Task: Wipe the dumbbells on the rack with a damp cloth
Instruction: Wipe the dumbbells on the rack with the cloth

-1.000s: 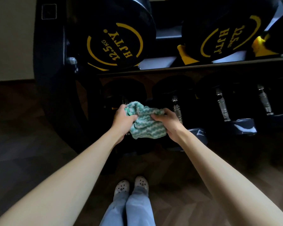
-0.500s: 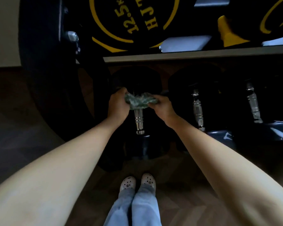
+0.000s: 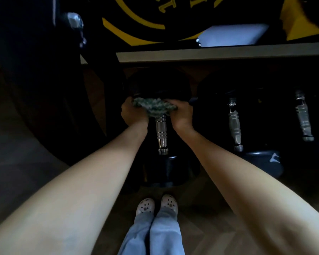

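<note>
A person is bending over a low dumbbell rack in dim light, both bare arms reaching forward. The left hand and right hand are each gripping one end of a bunched green-and-white knitted cloth, fingers curled tightly into the fabric. The cloth is stretching across the far end of a ribbed chrome handle, pressing against the black round far head of the leftmost lower dumbbell, under the grey shelf rail.

The dumbbell's long axis is running straight away from the person, from its black near head above the pale perforated clogs up to the cloth. The bare handle is lying on the person's side of the fingers, between the wrists, with both hands about equally close to it. Any wipe along it would likely mean pulling back toward the body.

A second ago the cloth was hanging loose in front of the rack. It is now reaching deeper under the shelf, and the view is sitting closer.
</note>
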The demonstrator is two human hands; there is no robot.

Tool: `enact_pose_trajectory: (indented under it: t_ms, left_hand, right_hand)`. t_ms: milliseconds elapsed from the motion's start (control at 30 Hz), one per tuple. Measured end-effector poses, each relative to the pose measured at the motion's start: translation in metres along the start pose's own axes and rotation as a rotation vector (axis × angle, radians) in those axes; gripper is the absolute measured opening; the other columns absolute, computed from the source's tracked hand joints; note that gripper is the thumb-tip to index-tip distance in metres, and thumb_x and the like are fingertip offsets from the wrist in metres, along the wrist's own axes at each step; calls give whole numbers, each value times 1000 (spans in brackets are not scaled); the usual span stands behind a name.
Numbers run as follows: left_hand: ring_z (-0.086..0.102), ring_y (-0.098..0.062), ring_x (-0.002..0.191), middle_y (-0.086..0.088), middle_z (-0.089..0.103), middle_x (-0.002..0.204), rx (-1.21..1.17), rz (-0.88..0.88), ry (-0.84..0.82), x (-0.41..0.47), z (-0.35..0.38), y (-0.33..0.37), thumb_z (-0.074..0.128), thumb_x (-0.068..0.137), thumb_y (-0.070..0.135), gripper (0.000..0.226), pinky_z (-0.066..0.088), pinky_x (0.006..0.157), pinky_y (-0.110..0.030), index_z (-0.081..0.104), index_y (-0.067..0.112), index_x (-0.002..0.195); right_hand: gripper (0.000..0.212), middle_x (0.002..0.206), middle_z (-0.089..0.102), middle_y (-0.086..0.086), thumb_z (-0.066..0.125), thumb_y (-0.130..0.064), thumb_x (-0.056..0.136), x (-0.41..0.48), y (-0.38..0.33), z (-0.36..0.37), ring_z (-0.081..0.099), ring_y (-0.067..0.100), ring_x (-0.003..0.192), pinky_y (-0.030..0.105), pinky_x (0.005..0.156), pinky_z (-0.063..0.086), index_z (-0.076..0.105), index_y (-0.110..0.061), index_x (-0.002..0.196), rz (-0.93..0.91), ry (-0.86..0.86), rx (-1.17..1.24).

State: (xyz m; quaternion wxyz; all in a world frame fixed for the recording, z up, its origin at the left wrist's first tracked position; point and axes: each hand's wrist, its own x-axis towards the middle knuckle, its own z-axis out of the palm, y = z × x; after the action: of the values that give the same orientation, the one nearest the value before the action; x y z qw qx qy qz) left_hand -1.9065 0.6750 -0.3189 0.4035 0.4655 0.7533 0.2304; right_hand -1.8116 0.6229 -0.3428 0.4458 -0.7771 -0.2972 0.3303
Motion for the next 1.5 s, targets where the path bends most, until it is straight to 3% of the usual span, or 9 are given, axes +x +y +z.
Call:
enact_pose_trajectory:
  t_ms: [167,233,300,667,800,1000,1267,1400,1500]
  left_hand:
    - [61,-30,108,-16,64,115,-237,-281,-78,13,23,-18,57,87,7,31,50,88,-30,63,7,117]
    - [63,-30,104,-15,66,113,-195,-284,-181,26,31,-29,67,81,13,35,53,89,-41,65,8,115]
    - [65,-29,102,-15,68,110,-65,-226,-252,32,31,-35,72,76,20,37,54,87,-44,68,10,111]
    - [65,-21,80,-15,66,88,535,100,-742,-43,-37,-28,58,85,8,11,45,61,-25,68,3,88]
    - [48,-10,55,0,48,60,533,127,-802,-56,-55,-6,57,78,-5,28,31,37,-11,52,16,61]
    - [62,-28,80,0,55,64,558,322,-609,-88,-83,-10,59,75,-1,17,36,57,-24,57,15,69]
    - [63,-27,91,-11,68,88,632,263,-706,-134,-89,-47,54,78,-1,25,47,71,-28,71,12,92]
    - [55,-23,72,-9,57,71,408,88,-676,-155,-84,-35,56,65,5,6,40,60,-26,54,11,65]
    - [57,-26,79,-9,58,77,5,-64,-686,-180,-74,-19,57,65,4,12,45,68,-33,51,10,73]
  right_hand:
    - [30,108,67,22,61,11,79,7,17,4,61,20,99,13,82,45,67,6,108,26,-25,-34]
    - [32,108,66,23,63,10,78,12,23,1,62,27,101,29,92,51,65,7,110,93,-94,22]
    - [35,106,66,24,63,11,78,11,25,-6,63,33,99,46,92,51,64,7,113,170,-172,80]
    - [26,88,61,10,51,4,82,-39,-7,-46,56,24,87,24,73,42,68,5,102,360,-628,-464]
    - [23,84,66,20,56,8,75,-50,-26,-61,62,35,90,35,77,50,68,13,94,341,-577,-389]
    - [32,118,62,12,56,3,81,-107,-32,-75,57,25,110,32,95,45,69,-7,109,210,-410,-277]
    - [37,113,64,12,50,-1,79,-173,-21,-88,57,29,105,28,84,42,71,-13,107,215,-351,-507]
    - [17,77,62,10,53,5,71,-190,-6,-115,54,20,72,29,64,43,67,0,79,452,-341,-73]
    - [36,104,66,14,48,-4,69,-192,-1,-147,58,24,90,31,76,45,61,4,101,590,-237,443]
